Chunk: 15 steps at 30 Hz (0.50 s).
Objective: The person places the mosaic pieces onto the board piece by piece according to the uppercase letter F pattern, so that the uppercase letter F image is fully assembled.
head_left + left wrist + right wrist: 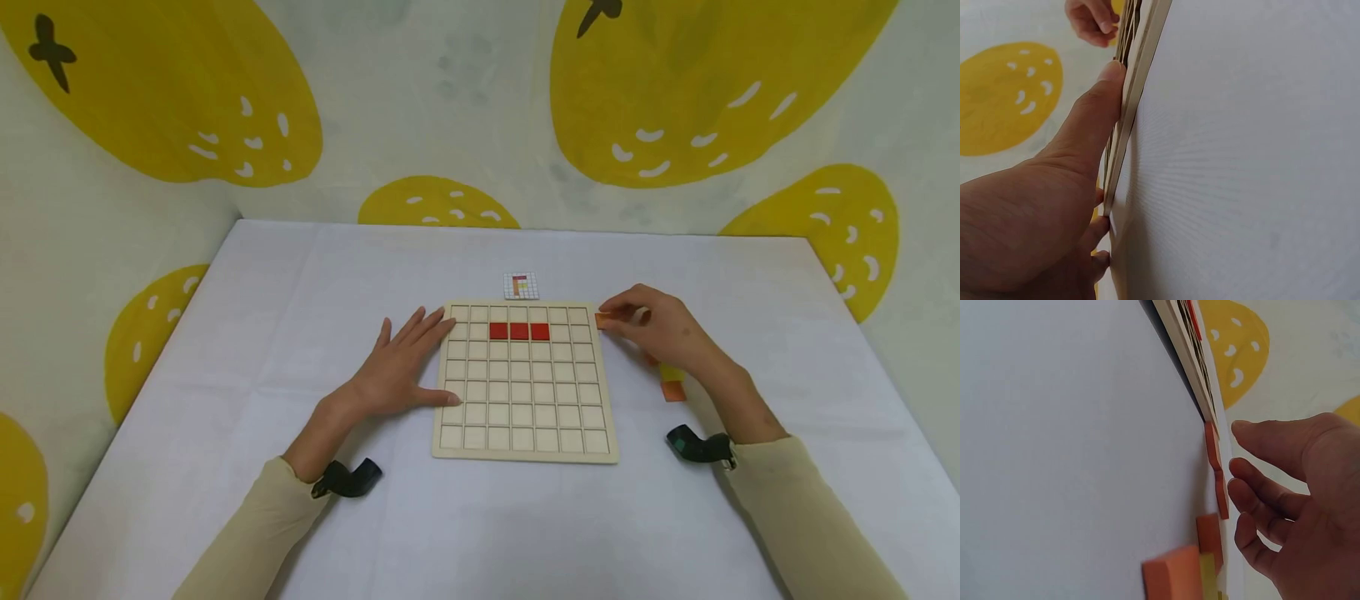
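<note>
A square pale wooden grid board (525, 456) lies on the white table, with three red square tiles (519, 332) side by side in its second row. My left hand (397, 367) is spread at the board's left edge, its thumb resting on the rim. Beyond the right edge, my right hand (663, 327) hovers with fingers loosely bent over an orange tile (601, 322). In the right wrist view, the thumb and fingertips stand apart with nothing between them, close above that tile and a second orange tile (1221, 497).
A small pattern card (521, 285) lies behind the board. More tiles sit under and beside the right forearm, among them a yellow tile (672, 373) and an orange tile (673, 391). A patterned wall (450, 100) rises behind the table.
</note>
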Each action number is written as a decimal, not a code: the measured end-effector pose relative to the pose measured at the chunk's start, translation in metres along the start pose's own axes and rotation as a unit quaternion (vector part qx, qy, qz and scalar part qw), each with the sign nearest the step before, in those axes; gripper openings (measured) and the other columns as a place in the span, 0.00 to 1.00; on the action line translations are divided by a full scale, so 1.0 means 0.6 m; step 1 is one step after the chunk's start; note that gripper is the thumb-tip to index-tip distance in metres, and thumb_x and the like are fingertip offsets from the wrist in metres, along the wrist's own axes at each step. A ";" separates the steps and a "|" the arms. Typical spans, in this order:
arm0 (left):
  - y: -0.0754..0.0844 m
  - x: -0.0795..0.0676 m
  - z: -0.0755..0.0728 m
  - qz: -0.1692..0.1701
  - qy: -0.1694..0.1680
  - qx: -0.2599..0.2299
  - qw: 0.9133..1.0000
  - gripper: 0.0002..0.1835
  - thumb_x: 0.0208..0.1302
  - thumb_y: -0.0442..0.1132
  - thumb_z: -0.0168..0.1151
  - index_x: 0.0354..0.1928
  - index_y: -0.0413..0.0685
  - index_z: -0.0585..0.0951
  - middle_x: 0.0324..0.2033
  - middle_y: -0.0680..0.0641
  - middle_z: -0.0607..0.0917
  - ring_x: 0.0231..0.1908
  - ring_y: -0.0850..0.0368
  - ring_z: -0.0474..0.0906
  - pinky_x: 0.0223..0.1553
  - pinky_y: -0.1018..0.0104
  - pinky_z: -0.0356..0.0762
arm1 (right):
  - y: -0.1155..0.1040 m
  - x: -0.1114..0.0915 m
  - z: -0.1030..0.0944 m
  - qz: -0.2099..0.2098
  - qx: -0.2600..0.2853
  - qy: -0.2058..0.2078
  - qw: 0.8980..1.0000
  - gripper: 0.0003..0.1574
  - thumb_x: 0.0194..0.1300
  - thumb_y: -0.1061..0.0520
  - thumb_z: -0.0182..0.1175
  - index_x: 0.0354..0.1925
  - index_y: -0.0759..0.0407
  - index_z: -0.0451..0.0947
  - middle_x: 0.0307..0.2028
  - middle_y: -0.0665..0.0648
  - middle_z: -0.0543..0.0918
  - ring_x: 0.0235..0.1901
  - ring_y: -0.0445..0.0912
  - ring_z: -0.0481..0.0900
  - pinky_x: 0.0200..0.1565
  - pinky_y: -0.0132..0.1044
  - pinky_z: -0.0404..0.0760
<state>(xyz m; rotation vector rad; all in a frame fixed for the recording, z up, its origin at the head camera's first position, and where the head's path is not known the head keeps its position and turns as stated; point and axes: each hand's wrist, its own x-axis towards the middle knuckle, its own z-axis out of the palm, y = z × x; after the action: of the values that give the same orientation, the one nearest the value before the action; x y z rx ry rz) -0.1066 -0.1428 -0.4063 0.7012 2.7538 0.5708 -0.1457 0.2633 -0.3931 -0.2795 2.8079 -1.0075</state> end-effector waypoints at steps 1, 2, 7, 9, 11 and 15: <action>0.000 0.000 0.000 -0.001 -0.001 0.000 1.000 0.61 0.56 0.67 0.74 0.84 0.54 0.53 0.85 0.47 0.49 0.85 0.43 0.38 0.78 0.26 0.33 | 0.002 -0.001 -0.003 0.003 0.001 0.000 1.000 0.18 0.70 0.50 0.69 0.56 0.52 0.85 0.51 0.55 0.85 0.50 0.48 0.78 0.49 0.31 0.75; 0.000 0.001 -0.001 -0.002 -0.001 0.000 1.000 0.61 0.56 0.67 0.74 0.84 0.54 0.53 0.85 0.47 0.49 0.85 0.43 0.38 0.78 0.26 0.32 | 0.004 -0.002 -0.005 0.001 0.002 -0.001 1.000 0.18 0.71 0.51 0.69 0.56 0.53 0.84 0.51 0.56 0.85 0.51 0.49 0.78 0.50 0.31 0.75; -0.002 0.001 0.000 -0.002 -0.002 -0.002 1.000 0.61 0.56 0.67 0.74 0.84 0.54 0.53 0.85 0.47 0.49 0.85 0.43 0.38 0.78 0.25 0.32 | 0.014 -0.005 -0.010 -0.006 0.002 0.000 1.000 0.18 0.70 0.56 0.68 0.57 0.55 0.84 0.53 0.58 0.84 0.52 0.50 0.78 0.50 0.31 0.74; -0.002 0.001 0.001 -0.001 -0.001 -0.003 1.000 0.61 0.56 0.67 0.74 0.84 0.54 0.53 0.85 0.47 0.49 0.85 0.43 0.38 0.78 0.25 0.32 | 0.019 -0.006 -0.011 -0.011 -0.001 0.001 1.000 0.18 0.69 0.57 0.69 0.56 0.56 0.84 0.52 0.58 0.83 0.52 0.51 0.77 0.50 0.30 0.74; -0.003 0.001 0.002 0.001 0.000 -0.004 1.000 0.61 0.56 0.67 0.74 0.84 0.54 0.53 0.85 0.47 0.49 0.85 0.43 0.38 0.78 0.25 0.32 | 0.024 -0.006 -0.012 -0.017 -0.003 0.001 1.000 0.19 0.68 0.57 0.70 0.56 0.57 0.84 0.52 0.58 0.81 0.52 0.51 0.76 0.50 0.31 0.74; -0.001 0.001 0.001 0.000 -0.001 0.000 1.000 0.61 0.56 0.68 0.74 0.84 0.54 0.52 0.85 0.47 0.49 0.85 0.43 0.38 0.78 0.26 0.32 | 0.032 -0.003 -0.011 -0.020 -0.003 0.003 1.000 0.21 0.67 0.59 0.71 0.57 0.58 0.84 0.54 0.60 0.78 0.53 0.54 0.75 0.51 0.36 0.75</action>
<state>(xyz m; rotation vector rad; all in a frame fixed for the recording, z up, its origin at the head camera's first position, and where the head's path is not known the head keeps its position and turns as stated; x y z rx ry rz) -0.1073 -0.1428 -0.4076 0.7015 2.7520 0.5690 -0.1473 0.2822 -0.4000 -0.3353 2.8218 -1.0106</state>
